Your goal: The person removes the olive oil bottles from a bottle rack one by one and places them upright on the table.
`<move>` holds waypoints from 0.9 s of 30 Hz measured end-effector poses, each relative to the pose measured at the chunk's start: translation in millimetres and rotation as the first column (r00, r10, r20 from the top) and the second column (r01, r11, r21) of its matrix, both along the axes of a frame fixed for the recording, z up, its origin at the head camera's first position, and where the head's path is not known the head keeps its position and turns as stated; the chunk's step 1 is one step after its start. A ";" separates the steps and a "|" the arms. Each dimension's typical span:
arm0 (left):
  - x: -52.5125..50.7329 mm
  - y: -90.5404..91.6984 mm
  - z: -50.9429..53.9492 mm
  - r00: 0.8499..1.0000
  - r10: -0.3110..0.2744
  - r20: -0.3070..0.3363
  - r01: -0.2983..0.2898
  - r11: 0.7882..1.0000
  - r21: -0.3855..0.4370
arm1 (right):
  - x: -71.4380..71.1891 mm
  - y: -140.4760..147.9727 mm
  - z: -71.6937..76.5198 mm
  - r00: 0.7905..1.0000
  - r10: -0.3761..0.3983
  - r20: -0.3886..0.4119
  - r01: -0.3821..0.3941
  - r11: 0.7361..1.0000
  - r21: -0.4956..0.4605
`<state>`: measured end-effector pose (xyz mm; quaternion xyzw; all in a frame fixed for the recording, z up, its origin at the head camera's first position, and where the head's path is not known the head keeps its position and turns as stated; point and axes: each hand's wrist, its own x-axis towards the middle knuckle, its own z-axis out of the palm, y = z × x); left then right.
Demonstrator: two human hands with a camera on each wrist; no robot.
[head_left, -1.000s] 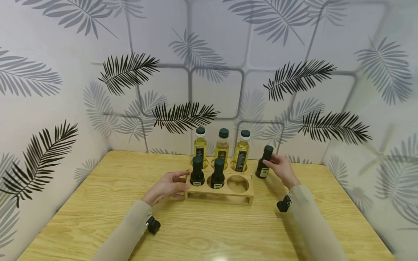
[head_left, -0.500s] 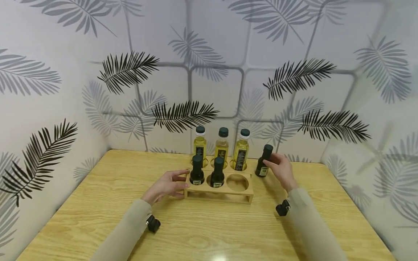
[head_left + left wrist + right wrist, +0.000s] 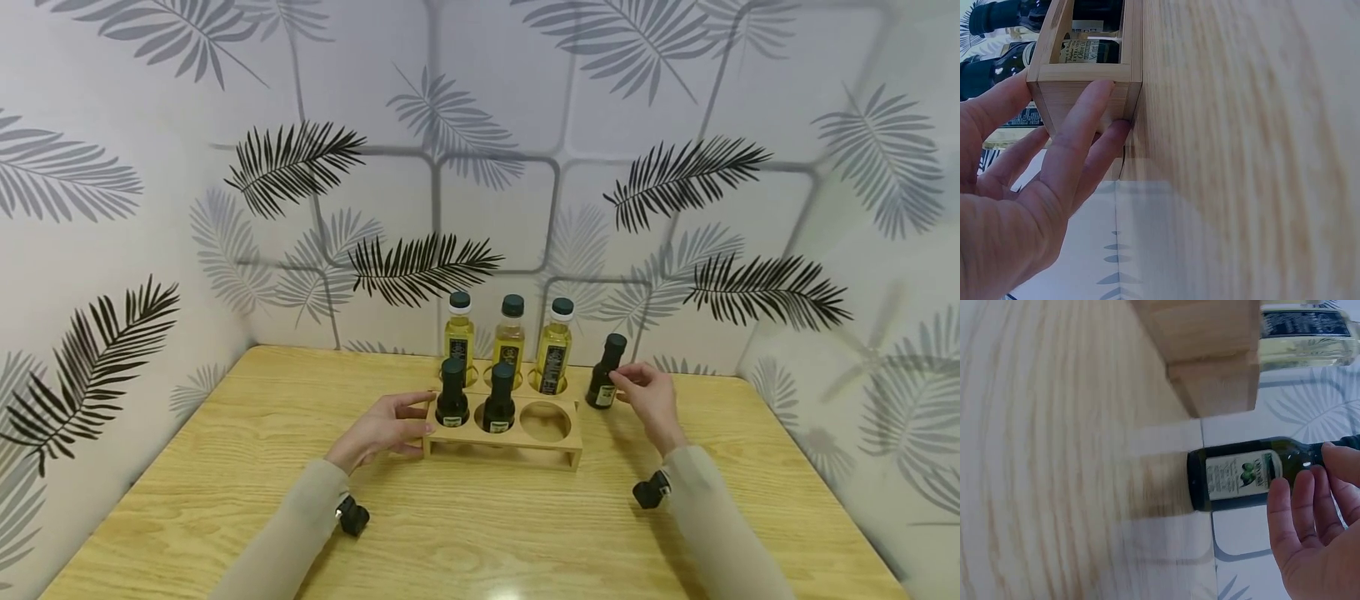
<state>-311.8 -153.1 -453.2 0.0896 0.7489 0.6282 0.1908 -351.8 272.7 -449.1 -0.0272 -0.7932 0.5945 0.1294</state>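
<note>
A pale wooden rack (image 3: 502,440) with round holes stands on the table. Its back row holds three yellow oil bottles (image 3: 554,358), and two dark bottles (image 3: 452,396) stand in its front row, left and middle. The front right hole (image 3: 546,422) has nothing in it. My left hand (image 3: 381,431) touches the rack's left end, its fingers fairly straight against the end panel (image 3: 1082,94). Right of the rack, a dark olive oil bottle (image 3: 1241,472) with olives on its label stands upright. The fingertips of my right hand (image 3: 651,402) pinch it around the neck and shoulder.
Behind the wooden table (image 3: 450,533) rises a wall (image 3: 495,100) printed with leaves. Black wrist cameras hang from both sleeves, the left camera (image 3: 352,516) and the right camera (image 3: 651,490).
My right hand has shifted slightly lower and rightward along the dark olive oil bottle, with its fingers less far around it. The bottle, the rack and my left hand have hardly moved.
</note>
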 end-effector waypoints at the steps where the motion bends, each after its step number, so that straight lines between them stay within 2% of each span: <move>1: -0.4 -0.2 -0.8 1.000 -0.003 -0.002 0.003 1.000 0.001 | 0.8 -0.4 0.3 1.000 0.016 0.003 -0.016 0.999 -0.030; 3: -1.1 -0.4 -1.7 1.000 -0.006 0.002 0.006 1.000 0.008 | 2.6 -1.4 0.7 0.999 0.046 0.007 -0.045 0.995 -0.086; 8: -1.3 -0.5 -2.3 1.000 -0.018 0.005 0.018 1.000 0.015 | 6.0 -4.7 0.9 0.994 0.106 0.026 -0.101 0.984 -0.150; 13: 0.3 -0.1 -1.5 1.000 -0.008 0.013 0.007 1.000 0.014 | 9.2 -12.0 0.9 0.981 0.190 0.050 -0.175 0.960 -0.220; 19: 0.7 1.0 0.1 1.000 0.016 0.022 -0.016 1.000 0.010 | 14.8 -25.9 1.8 0.958 0.278 0.076 -0.254 0.938 -0.238; 27: 0.9 0.4 1.7 1.000 0.015 0.023 -0.015 1.000 0.008 | 24.0 -45.5 2.7 0.944 0.322 0.071 -0.298 0.926 -0.232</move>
